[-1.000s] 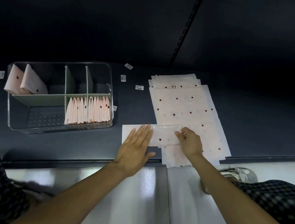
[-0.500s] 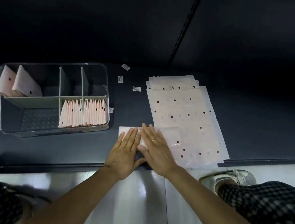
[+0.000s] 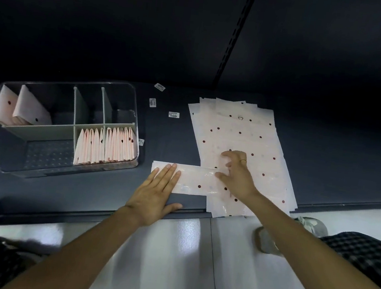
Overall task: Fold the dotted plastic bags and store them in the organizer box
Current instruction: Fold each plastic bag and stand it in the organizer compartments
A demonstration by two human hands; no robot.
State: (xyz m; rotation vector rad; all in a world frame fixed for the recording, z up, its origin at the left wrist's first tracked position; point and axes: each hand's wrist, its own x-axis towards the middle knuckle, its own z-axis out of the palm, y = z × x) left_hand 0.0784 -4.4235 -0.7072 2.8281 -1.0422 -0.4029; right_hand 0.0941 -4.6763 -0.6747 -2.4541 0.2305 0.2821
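Fingers of the left hand (image 3: 155, 195) lay flat pinning the folded bag strip (image 3: 195, 180) at mid-frame — the right hand (image 3: 237, 173), loosely curled and holding nothing, needed to smooth rightward before creasing.

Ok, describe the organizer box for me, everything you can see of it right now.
The organizer box is clear plastic with rounded corners and grey-green dividers, sitting flat on the dark shelf, left of both hands, untouched. The back-left compartment holds two folded triangles leaning upright. The front-right one holds a packed row of folded bags standing on edge. The front-left and two small back compartments look empty.
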